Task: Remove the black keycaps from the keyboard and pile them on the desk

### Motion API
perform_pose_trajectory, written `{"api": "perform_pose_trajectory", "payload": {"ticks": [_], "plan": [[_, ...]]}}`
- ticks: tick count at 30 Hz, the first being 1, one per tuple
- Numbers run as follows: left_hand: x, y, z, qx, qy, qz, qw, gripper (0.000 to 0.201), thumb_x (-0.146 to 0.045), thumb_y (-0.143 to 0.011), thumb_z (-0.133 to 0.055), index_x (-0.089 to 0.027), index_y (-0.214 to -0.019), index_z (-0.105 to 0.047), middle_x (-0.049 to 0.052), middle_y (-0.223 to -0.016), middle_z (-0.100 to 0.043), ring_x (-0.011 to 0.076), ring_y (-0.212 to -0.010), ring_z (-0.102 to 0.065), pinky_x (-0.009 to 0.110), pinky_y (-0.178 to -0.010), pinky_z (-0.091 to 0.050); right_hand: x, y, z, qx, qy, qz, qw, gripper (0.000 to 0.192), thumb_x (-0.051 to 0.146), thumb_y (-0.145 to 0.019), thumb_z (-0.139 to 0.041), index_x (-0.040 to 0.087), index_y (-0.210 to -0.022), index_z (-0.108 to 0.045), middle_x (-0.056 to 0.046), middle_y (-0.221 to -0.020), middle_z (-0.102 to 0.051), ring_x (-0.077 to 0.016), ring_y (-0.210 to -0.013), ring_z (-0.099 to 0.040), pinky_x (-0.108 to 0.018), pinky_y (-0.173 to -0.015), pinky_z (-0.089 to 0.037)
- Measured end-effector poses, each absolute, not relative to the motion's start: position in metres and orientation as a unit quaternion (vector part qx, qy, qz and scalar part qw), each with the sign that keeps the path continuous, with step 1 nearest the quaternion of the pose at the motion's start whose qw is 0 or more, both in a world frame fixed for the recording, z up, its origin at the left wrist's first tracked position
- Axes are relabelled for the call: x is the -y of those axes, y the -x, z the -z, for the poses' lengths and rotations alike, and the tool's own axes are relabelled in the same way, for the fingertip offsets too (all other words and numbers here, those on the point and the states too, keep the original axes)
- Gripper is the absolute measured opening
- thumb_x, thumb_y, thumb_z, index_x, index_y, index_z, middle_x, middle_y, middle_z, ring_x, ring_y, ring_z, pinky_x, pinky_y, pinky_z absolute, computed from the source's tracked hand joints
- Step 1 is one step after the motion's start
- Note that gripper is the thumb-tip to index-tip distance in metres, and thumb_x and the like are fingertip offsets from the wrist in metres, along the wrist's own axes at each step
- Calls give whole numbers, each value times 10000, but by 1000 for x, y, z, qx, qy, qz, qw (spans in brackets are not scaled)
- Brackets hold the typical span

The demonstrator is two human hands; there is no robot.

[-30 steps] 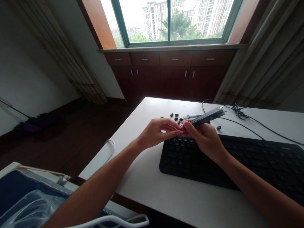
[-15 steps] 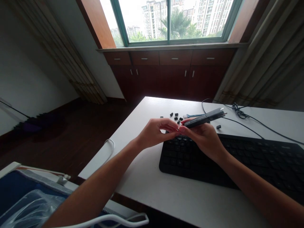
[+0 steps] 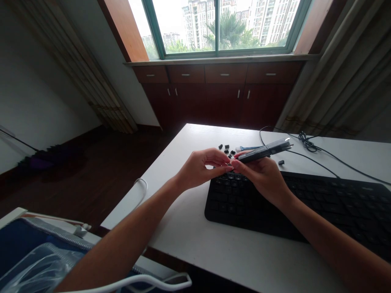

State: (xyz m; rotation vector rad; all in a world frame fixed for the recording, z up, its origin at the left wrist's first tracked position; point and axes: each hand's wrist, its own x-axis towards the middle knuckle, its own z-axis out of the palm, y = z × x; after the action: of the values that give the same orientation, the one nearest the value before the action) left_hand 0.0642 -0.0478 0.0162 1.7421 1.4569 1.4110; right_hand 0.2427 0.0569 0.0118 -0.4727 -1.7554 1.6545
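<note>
My right hand [image 3: 264, 177] grips a long dark tool [image 3: 265, 150] that points up and to the right, above the left end of a black keyboard [image 3: 305, 205]. My left hand [image 3: 200, 167] meets it at the tool's near end, fingertips pinched together there; whether something small sits between them is too small to tell. Several loose black keycaps [image 3: 226, 149] lie on the white table [image 3: 195, 240] just behind my hands. One more keycap [image 3: 281, 162] lies right of the tool.
A black cable [image 3: 308, 144] runs across the table's far right, with a coiled part. A blue tool [image 3: 249, 148] lies by the keycaps. A white cable [image 3: 142, 191] hangs off the table's left edge. A blue bag with clear plastic [image 3: 36, 256] sits at lower left.
Both hands and the tool have shifted slightly up and left. My left fingers have closed in on the tool's near end.
</note>
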Motion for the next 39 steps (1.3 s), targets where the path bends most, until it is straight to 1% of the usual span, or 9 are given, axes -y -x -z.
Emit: {"api": "perform_pose_trajectory", "payload": {"ticks": [6, 11, 13, 19, 24, 28, 31, 36, 39], "plan": [[48, -63, -16, -529, -629, -514, 246, 288, -325, -834, -754, -137, -1038, -674, 70, -967, -741, 183, -900, -736, 353, -874, -632, -57, -243, -14, 680, 179, -633, 324, 315, 331, -741, -828, 178, -1001, -738, -55, -954, -777, -231, -899, -743, -366, -854, -623], [48, -61, -15, -535, -619, -516, 253, 336, -329, -828, -761, -140, -1085, -658, 88, -1012, -757, 206, -928, -746, 358, -858, -637, -59, -242, -9, 676, 164, -641, 323, 309, 336, -751, -819, 187, -1013, -747, -55, -1033, -775, -236, -955, -739, -375, -891, -615], [48, -61, -15, -537, -619, -513, 256, 339, -331, -828, -760, -140, -1089, -661, 87, -1015, -760, 209, -934, -747, 359, -864, -636, -59, -241, -8, 681, 164, -635, 326, 305, 333, -745, -824, 182, -999, -748, -58, -1015, -777, -238, -944, -740, -368, -869, -620], [48, -61, -16, -539, -621, -509, 253, 303, -322, -827, -761, -134, -1058, -706, 74, -992, -762, 193, -917, -747, 349, -897, -630, -58, -240, -9, 678, 182, -624, 343, 297, 337, -744, -828, 174, -976, -743, -45, -872, -776, -210, -821, -743, -327, -778, -625], [48, -61, -17, -550, -614, -508, 252, 313, -322, -828, -761, -129, -1071, -724, 81, -996, -770, 199, -914, -751, 341, -885, -636, -59, -242, -10, 655, 188, -639, 357, 281, 346, -765, -813, 177, -979, -741, -46, -880, -779, -221, -859, -754, -340, -819, -624], [48, -60, -16, -549, -620, -510, 233, 278, -303, -834, -758, -146, -1063, -744, 66, -990, -777, 184, -904, -754, 297, -861, -638, -58, -242, -12, 666, 189, -630, 352, 291, 367, -778, -799, 169, -984, -740, -58, -904, -773, -231, -872, -748, -356, -823, -618], [47, -60, -15, -547, -623, -512, 223, 264, -291, -829, -764, -154, -1054, -753, 55, -974, -780, 179, -896, -756, 284, -858, -637, -57, -241, -12, 673, 195, -623, 347, 300, 382, -778, -796, 166, -979, -740, -56, -899, -771, -220, -852, -743, -338, -804, -614], [47, -59, -15, -548, -629, -507, 219, 255, -284, -828, -765, -165, -1054, -762, 46, -969, -784, 176, -894, -756, 271, -860, -633, -58, -241, -10, 669, 197, -633, 336, 309, 356, -750, -822, 175, -985, -738, -50, -935, -778, -224, -909, -740, -326, -827, -611], [47, -59, -16, -549, -627, -510, 214, 253, -287, -822, -770, -180, -1051, -768, 38, -982, -786, 180, -900, -758, 271, -866, -633, -59, -243, -10, 672, 194, -630, 337, 294, 353, -761, -815, 175, -983, -743, -48, -923, -780, -212, -892, -742, -309, -817, -611]]}}
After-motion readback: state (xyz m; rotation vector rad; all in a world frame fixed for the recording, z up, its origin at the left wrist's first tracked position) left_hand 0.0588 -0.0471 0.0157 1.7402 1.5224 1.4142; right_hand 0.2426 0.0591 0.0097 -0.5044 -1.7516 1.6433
